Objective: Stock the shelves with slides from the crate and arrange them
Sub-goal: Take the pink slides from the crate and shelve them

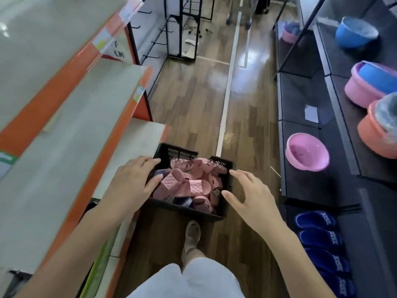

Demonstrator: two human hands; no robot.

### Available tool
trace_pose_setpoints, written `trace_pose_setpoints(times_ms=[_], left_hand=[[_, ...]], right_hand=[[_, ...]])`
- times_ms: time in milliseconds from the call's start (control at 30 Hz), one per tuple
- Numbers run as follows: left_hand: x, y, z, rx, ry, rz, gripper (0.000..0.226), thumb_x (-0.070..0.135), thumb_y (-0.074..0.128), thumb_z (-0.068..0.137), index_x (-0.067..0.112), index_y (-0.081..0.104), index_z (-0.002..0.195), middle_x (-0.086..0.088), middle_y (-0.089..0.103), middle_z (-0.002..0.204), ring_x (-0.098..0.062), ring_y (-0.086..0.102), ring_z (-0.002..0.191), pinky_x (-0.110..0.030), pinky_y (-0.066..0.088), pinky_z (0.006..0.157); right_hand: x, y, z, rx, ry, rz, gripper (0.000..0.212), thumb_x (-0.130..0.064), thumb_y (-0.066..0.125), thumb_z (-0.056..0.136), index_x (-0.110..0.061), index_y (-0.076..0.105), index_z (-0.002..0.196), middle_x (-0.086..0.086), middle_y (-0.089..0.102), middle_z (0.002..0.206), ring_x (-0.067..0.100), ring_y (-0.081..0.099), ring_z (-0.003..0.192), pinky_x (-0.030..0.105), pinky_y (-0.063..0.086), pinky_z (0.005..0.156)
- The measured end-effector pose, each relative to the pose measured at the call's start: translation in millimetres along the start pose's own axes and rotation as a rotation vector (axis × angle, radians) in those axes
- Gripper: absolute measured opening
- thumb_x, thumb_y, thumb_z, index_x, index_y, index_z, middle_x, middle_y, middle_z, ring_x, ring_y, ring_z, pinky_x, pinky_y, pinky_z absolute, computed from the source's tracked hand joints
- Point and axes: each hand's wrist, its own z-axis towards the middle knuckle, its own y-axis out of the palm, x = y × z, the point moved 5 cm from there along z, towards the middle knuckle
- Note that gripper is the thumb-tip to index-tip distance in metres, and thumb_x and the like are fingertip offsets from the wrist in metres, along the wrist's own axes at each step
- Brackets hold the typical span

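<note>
A black plastic crate (pixel 178 153) stands on the wooden floor in front of me, holding several pink quilted slides (pixel 189 186) and a few dark ones. My left hand (pixel 133 181) hovers over the crate's left side, fingers straight, fingertips near a pink slide. My right hand (pixel 251 196) is spread above the crate's right rim, holding nothing. The pale shelves with orange edges (pixel 75 117) rise on my left. Blue slides (pixel 318 235) lie in a row on the dark low shelf at the right.
Dark shelving (pixel 305 100) on the right carries a pink basin (pixel 307 154) and stacked pink, blue and orange basins (pixel 369 84). A black metal rack (pixel 184 29) stands farther down the aisle. My foot (pixel 191 235) is just behind the crate.
</note>
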Motion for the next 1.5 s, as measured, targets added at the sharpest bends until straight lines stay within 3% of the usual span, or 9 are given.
trace_pose_setpoints(times_ms=[233, 433, 600, 767, 933, 1167, 1300, 1433, 1500], left_hand=[[2, 3, 91, -0.014, -0.053, -0.006, 0.078, 0.06, 0.014, 0.076, 0.018, 0.05, 0.13, -0.002, 0.053, 0.127, -0.023, 0.048, 0.118, -0.037, 0.037, 0.097], [-7, 32, 151, -0.078, -0.067, -0.033, 0.077, 0.057, 0.018, 0.075, 0.014, 0.05, 0.13, -0.006, 0.054, 0.124, -0.027, 0.051, 0.113, -0.04, 0.04, 0.094], [-31, 79, 183, -0.244, -0.05, 0.027, 0.047, 0.038, 0.045, 0.092, 0.016, 0.046, 0.133, -0.004, 0.051, 0.127, -0.026, 0.05, 0.113, -0.037, 0.039, 0.092], [-68, 140, 219, -0.416, -0.061, 0.087, 0.044, 0.032, 0.049, 0.093, 0.02, 0.042, 0.135, 0.0, 0.046, 0.131, -0.022, 0.046, 0.118, -0.034, 0.037, 0.096], [-120, 230, 252, -0.544, -0.146, 0.068, 0.046, 0.03, 0.051, 0.093, 0.021, 0.04, 0.136, -0.004, 0.046, 0.133, -0.025, 0.047, 0.121, -0.037, 0.038, 0.098], [-199, 378, 267, -0.712, -0.363, -0.097, 0.054, 0.027, 0.06, 0.089, 0.013, 0.041, 0.137, -0.011, 0.047, 0.138, -0.027, 0.048, 0.123, -0.037, 0.039, 0.1], [-228, 446, 267, -0.672, -0.541, -0.287, 0.066, 0.026, 0.067, 0.083, 0.007, 0.037, 0.139, -0.013, 0.044, 0.141, -0.027, 0.045, 0.126, -0.036, 0.036, 0.101], [-251, 501, 284, -0.603, -0.579, -0.37, 0.083, 0.028, 0.076, 0.075, 0.005, 0.032, 0.142, -0.014, 0.039, 0.144, -0.026, 0.041, 0.13, -0.035, 0.033, 0.104], [-258, 524, 293, -0.614, -0.592, -0.44, 0.091, 0.036, 0.081, 0.065, 0.005, 0.037, 0.138, -0.012, 0.047, 0.138, -0.024, 0.047, 0.125, -0.037, 0.038, 0.104]], right_hand=[[12, -5, 98, -0.06, -0.037, 0.013, 0.052, -0.047, 0.05, 0.09, -0.033, 0.036, 0.138, -0.012, 0.038, 0.143, 0.009, 0.035, 0.132, 0.03, 0.028, 0.109], [30, 19, 162, -0.145, -0.037, 0.022, 0.052, -0.045, 0.05, 0.091, -0.03, 0.036, 0.139, -0.01, 0.04, 0.142, 0.01, 0.037, 0.13, 0.028, 0.029, 0.108], [46, 64, 202, -0.19, -0.009, 0.007, 0.051, -0.042, 0.049, 0.092, -0.027, 0.036, 0.139, -0.008, 0.042, 0.14, 0.011, 0.04, 0.127, 0.027, 0.033, 0.104], [68, 132, 238, -0.26, 0.059, 0.038, 0.052, -0.04, 0.048, 0.093, -0.024, 0.035, 0.14, -0.004, 0.042, 0.141, 0.014, 0.04, 0.127, 0.03, 0.033, 0.104], [107, 214, 269, -0.301, 0.198, 0.081, 0.052, -0.038, 0.049, 0.093, -0.022, 0.035, 0.14, -0.002, 0.043, 0.139, 0.017, 0.042, 0.124, 0.032, 0.037, 0.1], [182, 354, 286, -0.358, 0.546, 0.23, 0.055, -0.035, 0.056, 0.09, -0.024, 0.036, 0.14, 0.003, 0.047, 0.136, 0.023, 0.051, 0.117, 0.038, 0.047, 0.093], [224, 424, 289, -0.371, 0.733, 0.348, 0.058, -0.029, 0.058, 0.088, -0.018, 0.035, 0.14, 0.007, 0.048, 0.137, 0.027, 0.051, 0.118, 0.039, 0.045, 0.094], [259, 483, 294, -0.345, 0.877, 0.461, 0.06, -0.027, 0.065, 0.082, -0.009, 0.042, 0.134, 0.013, 0.055, 0.128, 0.029, 0.054, 0.112, 0.036, 0.045, 0.09], [272, 504, 298, -0.299, 0.935, 0.525, 0.065, -0.028, 0.069, 0.08, -0.004, 0.04, 0.134, 0.016, 0.055, 0.127, 0.03, 0.053, 0.114, 0.036, 0.042, 0.092]])
